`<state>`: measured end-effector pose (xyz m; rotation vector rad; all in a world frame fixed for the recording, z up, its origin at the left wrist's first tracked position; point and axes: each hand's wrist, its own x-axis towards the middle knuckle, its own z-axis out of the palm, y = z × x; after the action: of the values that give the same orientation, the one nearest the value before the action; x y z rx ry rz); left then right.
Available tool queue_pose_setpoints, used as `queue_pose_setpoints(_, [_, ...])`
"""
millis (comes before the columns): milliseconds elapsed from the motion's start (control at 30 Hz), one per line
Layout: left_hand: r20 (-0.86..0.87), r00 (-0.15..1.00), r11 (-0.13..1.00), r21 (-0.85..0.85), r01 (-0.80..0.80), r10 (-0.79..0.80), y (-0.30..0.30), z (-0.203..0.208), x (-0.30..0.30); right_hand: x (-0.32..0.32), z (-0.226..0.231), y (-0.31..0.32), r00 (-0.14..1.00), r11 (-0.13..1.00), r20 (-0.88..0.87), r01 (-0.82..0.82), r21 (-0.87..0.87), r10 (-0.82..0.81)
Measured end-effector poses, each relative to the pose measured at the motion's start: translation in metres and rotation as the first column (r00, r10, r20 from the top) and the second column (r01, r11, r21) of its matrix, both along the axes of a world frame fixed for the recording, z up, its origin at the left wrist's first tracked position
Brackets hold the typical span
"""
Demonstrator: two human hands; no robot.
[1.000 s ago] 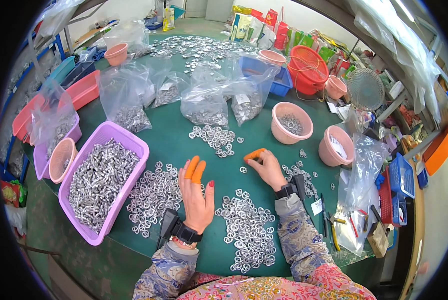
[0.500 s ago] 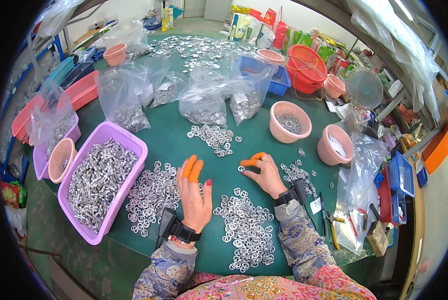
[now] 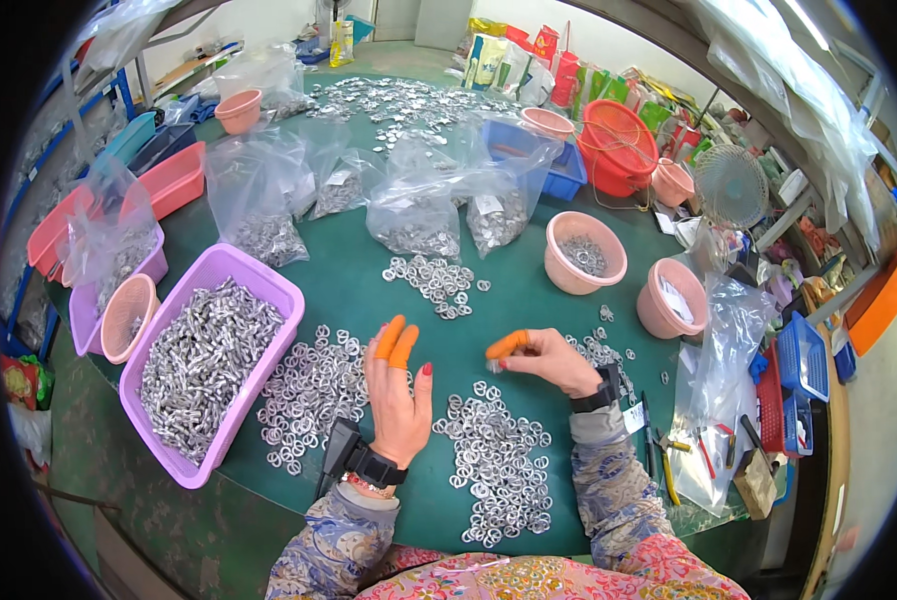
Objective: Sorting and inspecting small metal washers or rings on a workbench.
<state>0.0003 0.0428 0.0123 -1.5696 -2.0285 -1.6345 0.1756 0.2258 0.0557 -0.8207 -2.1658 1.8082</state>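
Observation:
My left hand, with orange finger cots on two fingers, lies with fingers stretched out at the right edge of a pile of small silver metal rings. Nothing shows in its grasp. My right hand, also wearing orange finger cots, pinches a small metal ring between thumb and fingertips. That ring is just above the far end of a second ring pile in front of me. Farther off is a third, smaller ring pile. Beside my right wrist lie more small metal parts, partly covered by it.
A purple basket of twisted metal pieces stands at left. Two pink bowls are at right, near pliers and clear plastic bags. Filled bags line the back of the green table.
My right hand has come nearer to the front pile with the ring and turned palm-down. My left hand stays stretched out in about the same place. The whole view has shifted slightly.

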Motion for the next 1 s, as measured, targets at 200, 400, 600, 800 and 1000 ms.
queue_pose_setpoints(200, [0.003, 1.000, 1.000, 0.002, 0.014, -0.014, 0.001, 0.001, 0.001, -0.050, -0.022, 0.011, 0.995, 0.733, -0.103, 0.065, 0.677, 0.006])
queue_pose_setpoints(400, [0.006, 1.000, 1.000, 0.003, 0.002, -0.002, 0.002, 0.002, 0.002, -0.076, -0.046, 0.007, 0.994, 0.492, -0.104, 0.082, 0.866, 0.016])
queue_pose_setpoints(600, [0.030, 0.999, 1.000, 0.003, 0.028, -0.028, 0.001, 0.002, 0.004, -0.035, -0.056, 0.017, 0.954, 0.814, -0.191, 0.297, 0.499, -0.231])
queue_pose_setpoints(800, [0.047, 0.998, 0.999, -0.011, 0.032, -0.031, 0.003, 0.002, 0.002, -0.017, -0.053, 0.027, 0.914, 0.868, -0.224, 0.394, 0.301, -0.337])
queue_pose_setpoints(1000, [0.037, 0.999, 0.999, -0.015, 0.033, -0.033, 0.003, 0.001, 0.002, -0.001, -0.052, 0.028, 0.927, 0.853, -0.169, 0.373, 0.365, -0.333])
